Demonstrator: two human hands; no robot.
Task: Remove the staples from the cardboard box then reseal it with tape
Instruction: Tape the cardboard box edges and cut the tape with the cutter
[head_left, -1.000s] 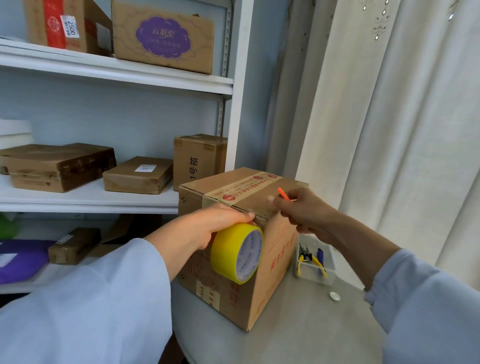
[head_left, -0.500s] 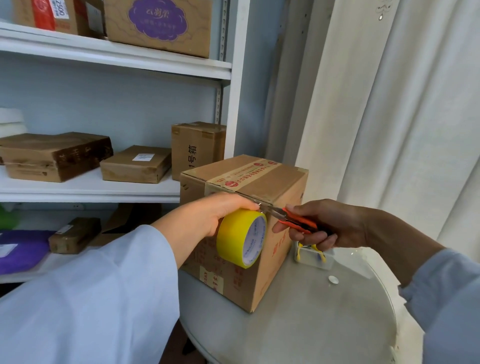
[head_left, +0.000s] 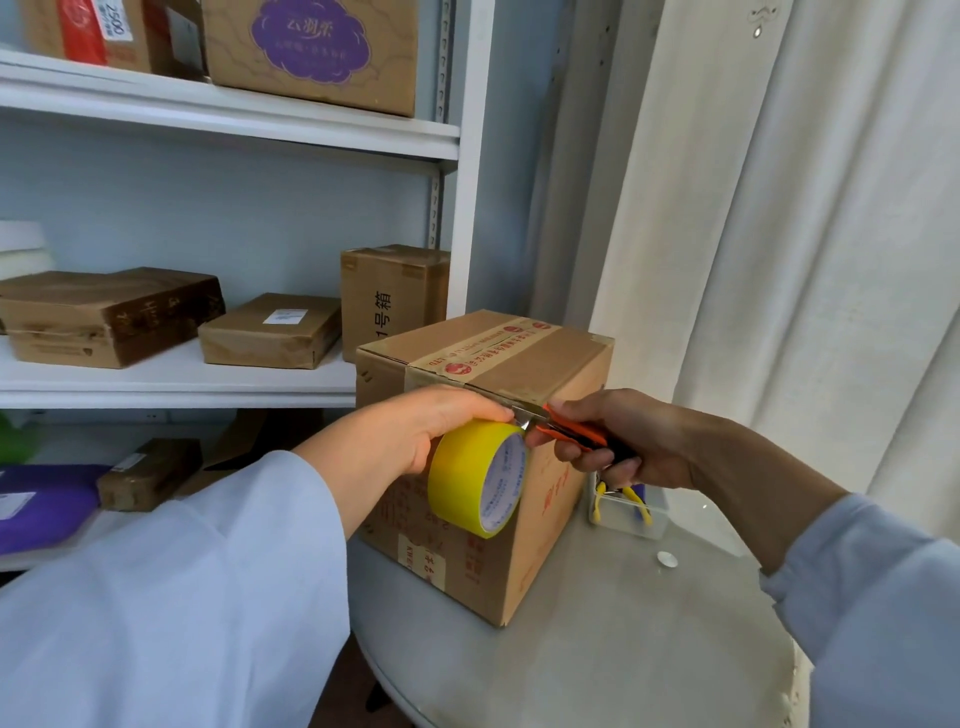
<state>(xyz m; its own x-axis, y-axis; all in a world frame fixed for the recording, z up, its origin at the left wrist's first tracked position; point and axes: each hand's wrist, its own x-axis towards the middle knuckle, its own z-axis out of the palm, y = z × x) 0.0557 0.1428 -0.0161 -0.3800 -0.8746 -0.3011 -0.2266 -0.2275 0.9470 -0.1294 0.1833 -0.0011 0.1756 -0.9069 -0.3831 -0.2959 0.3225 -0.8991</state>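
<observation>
A brown cardboard box (head_left: 540, 519) stands on a round glass table (head_left: 623, 649), a strip of tape running across its closed top. My left hand (head_left: 415, 431) grips a yellow tape roll (head_left: 478, 475) against the box's near upper edge. My right hand (head_left: 634, 436) holds an orange utility knife (head_left: 566, 428), its blade tip right at the tape beside my left fingertips. The cut point itself is partly hidden by my fingers.
A small clear tray (head_left: 631, 512) with yellow-handled pliers sits behind the box on the right. A small white cap (head_left: 666, 558) lies on the glass. White shelves (head_left: 208, 384) with several parcels stand to the left. A curtain (head_left: 805, 260) hangs on the right.
My right hand dropped from the box's top edge to its right side and brought the orange knife blade up to the tape at my left fingertips. The left hand stayed on the roll.
</observation>
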